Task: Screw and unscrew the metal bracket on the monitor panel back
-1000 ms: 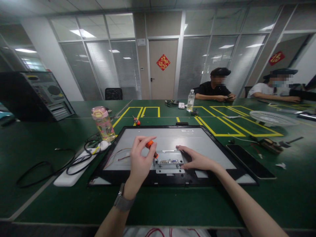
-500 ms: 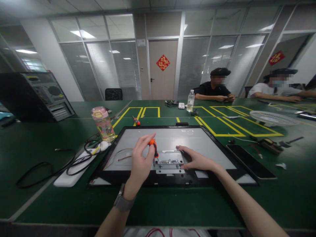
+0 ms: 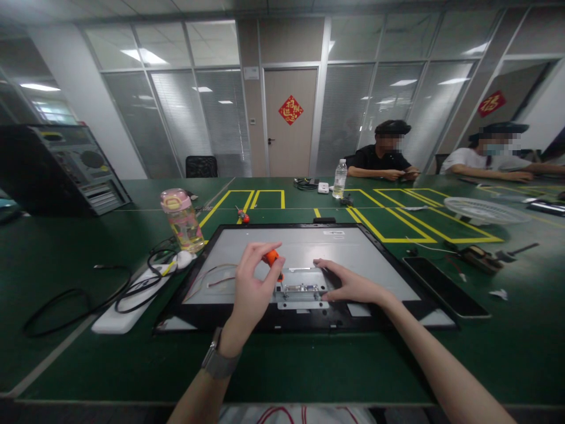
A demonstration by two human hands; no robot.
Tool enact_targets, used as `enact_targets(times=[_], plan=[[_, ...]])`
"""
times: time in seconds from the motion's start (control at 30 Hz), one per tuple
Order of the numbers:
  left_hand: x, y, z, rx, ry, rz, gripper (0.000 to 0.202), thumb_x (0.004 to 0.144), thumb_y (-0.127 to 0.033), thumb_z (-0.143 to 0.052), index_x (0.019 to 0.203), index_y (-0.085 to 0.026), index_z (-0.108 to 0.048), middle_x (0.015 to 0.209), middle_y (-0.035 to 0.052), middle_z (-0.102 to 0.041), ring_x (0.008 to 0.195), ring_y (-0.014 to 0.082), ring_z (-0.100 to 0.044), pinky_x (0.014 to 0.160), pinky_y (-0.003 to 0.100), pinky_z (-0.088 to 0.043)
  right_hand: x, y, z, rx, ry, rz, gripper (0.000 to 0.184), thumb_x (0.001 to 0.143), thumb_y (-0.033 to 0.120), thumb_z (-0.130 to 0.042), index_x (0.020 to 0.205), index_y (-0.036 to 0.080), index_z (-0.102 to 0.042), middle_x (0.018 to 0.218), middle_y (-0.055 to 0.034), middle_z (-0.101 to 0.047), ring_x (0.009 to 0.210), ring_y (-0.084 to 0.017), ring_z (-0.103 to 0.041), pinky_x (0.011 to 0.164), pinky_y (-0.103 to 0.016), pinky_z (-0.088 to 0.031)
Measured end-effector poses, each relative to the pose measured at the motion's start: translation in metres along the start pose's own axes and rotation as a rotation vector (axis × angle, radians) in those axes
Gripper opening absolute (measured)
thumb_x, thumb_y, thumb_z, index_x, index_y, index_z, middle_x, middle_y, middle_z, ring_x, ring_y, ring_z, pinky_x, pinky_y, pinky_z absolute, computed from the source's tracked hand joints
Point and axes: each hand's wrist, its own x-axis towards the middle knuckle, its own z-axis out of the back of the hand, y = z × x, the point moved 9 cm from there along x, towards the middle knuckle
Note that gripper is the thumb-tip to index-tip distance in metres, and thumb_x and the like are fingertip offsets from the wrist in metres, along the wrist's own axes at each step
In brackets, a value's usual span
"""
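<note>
My left hand (image 3: 253, 281) is closed on an orange and black screwdriver (image 3: 272, 257), thumb and fingers around the handle. The screwdriver points down at the left side of a silver metal bracket (image 3: 311, 275) with a row of connector ports; its tip is hard to make out. My right hand (image 3: 355, 285) grips the bracket's right end, forefinger at the far corner and thumb at the near one. Beneath the bracket, a display panel (image 3: 375, 253) with a grey back and black frame lies flat. Thin wires (image 3: 220, 281) run across its left part.
Left of the panel are a white power strip (image 3: 119, 321), black cables and a pink-lidded bottle (image 3: 183, 224). A phone (image 3: 444, 288) and a brown tool (image 3: 481, 259) lie to the right. Beyond stand a water bottle (image 3: 339, 179) and a computer case (image 3: 66, 171). Two people sit across the table.
The screwdriver handle has turned and leans more to the left in my left hand, whose fingers have shifted around it. My right hand stays on the bracket. The view has shifted slightly.
</note>
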Motion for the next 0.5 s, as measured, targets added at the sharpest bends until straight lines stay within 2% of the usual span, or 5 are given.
enact_targets(times=[0.07, 0.2, 0.5], plan=[[0.0000, -0.0005, -0.0009, 0.009, 0.006, -0.002, 0.020, 0.087, -0.021, -0.062, 0.106, -0.021, -0.068, 0.094, 0.0033, -0.059, 0.085, 0.0158, -0.060, 0.079, 0.029, -0.050, 0.0000, -0.0005, 0.0002, -0.003, 0.000, -0.006, 0.085, 0.071, 0.044, -0.077, 0.143, 0.018, -0.041, 0.155, -0.0143, -0.035, 0.143, -0.031, -0.032, 0.121, -0.048, -0.022], [-0.0009, 0.0003, -0.0047, -0.019, 0.053, 0.008, 0.024, 0.095, -0.020, -0.048, 0.112, -0.021, -0.064, 0.105, 0.0063, -0.061, 0.097, 0.0173, -0.059, 0.084, 0.030, -0.049, -0.0005, 0.0008, 0.0004, -0.003, 0.006, -0.003, 0.084, 0.071, 0.045, -0.077, 0.143, 0.020, -0.042, 0.155, -0.0131, -0.035, 0.143, -0.031, -0.032, 0.121, -0.049, -0.023], [0.0007, 0.0032, -0.0007, 0.059, 0.030, 0.031, 0.023, 0.092, -0.021, -0.053, 0.112, -0.021, -0.065, 0.095, 0.0037, -0.057, 0.085, 0.0153, -0.058, 0.076, 0.027, -0.049, -0.0009, 0.0017, 0.0005, -0.002, 0.006, -0.011, 0.084, 0.072, 0.045, -0.077, 0.143, 0.019, -0.041, 0.155, -0.0134, -0.035, 0.143, -0.032, -0.032, 0.121, -0.048, -0.023]])
